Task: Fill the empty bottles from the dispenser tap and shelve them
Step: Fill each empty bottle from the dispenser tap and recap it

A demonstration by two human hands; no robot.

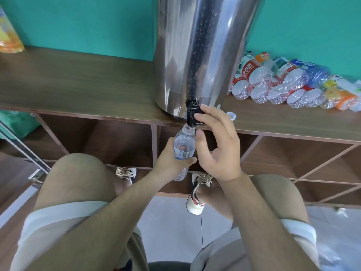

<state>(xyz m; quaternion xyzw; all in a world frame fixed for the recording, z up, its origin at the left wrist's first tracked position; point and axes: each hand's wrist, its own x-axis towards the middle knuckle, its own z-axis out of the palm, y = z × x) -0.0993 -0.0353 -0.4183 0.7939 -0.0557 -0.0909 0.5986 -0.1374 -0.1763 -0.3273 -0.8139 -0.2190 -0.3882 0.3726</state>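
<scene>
A tall steel dispenser stands on the wooden shelf top, its black tap jutting over the front edge. My left hand grips a clear plastic bottle with a blue-and-white label, holding its uncapped mouth right under the tap. My right hand is at the tap, fingertips curled on the black lever and thumb just below it. A pile of empty bottles lies on the shelf top to the right of the dispenser.
Open wooden cubbies run below the shelf top, and those in view hold no bottles. A small bottle cap lies on the shelf edge behind my right hand. An orange-labelled bottle stands far left. My knees and shoes are below.
</scene>
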